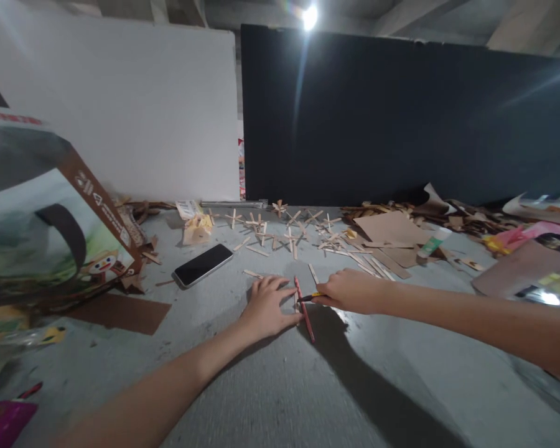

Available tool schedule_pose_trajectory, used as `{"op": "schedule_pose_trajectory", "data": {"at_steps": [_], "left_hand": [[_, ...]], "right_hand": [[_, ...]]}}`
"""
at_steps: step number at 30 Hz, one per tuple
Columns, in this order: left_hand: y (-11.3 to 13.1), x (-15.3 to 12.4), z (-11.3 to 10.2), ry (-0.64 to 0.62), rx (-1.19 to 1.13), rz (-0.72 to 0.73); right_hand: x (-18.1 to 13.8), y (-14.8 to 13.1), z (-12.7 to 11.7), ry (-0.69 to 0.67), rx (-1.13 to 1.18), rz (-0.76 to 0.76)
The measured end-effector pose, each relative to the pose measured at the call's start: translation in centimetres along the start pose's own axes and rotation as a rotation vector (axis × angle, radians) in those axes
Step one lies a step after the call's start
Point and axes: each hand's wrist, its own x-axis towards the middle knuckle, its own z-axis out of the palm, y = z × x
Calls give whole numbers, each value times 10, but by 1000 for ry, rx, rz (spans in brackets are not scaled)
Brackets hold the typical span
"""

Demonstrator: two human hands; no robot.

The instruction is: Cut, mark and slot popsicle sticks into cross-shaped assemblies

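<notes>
My left hand (268, 308) rests on the grey surface with its fingers spread. Its index finger and thumb tips touch the left side of a thin red-pink patterned stick (307, 318), which looks like a pencil. My right hand (343, 291) is closed around a slim yellow-and-black cutter knife (316, 295); its dark tip lies at the red-pink stick, between my left thumb and index finger. A short pale sliver of wood shows in that gap too. Just beyond my right fingers lies a flat wooden craft stick (312, 274).
Beyond my hands are a phone (203, 266), several joined craft-stick pieces (289, 233), cardboard sheets (392, 229) and a glue stick (433, 242). A printed box (98, 211) stands at left, a purple glue gun (7, 420) at lower left. White (121, 106) and black (378, 124) panels rise behind.
</notes>
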Motion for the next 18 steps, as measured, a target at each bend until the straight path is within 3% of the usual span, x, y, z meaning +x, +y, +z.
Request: {"op": "schedule_pose_trajectory", "data": {"at_steps": [9,18], "left_hand": [[0,1,0,-7,17,4],[0,2,1,-7,34,2]], "right_hand": [[0,3,3,-6,49,26],[-1,-2,-3,-60,-89,-21]]}}
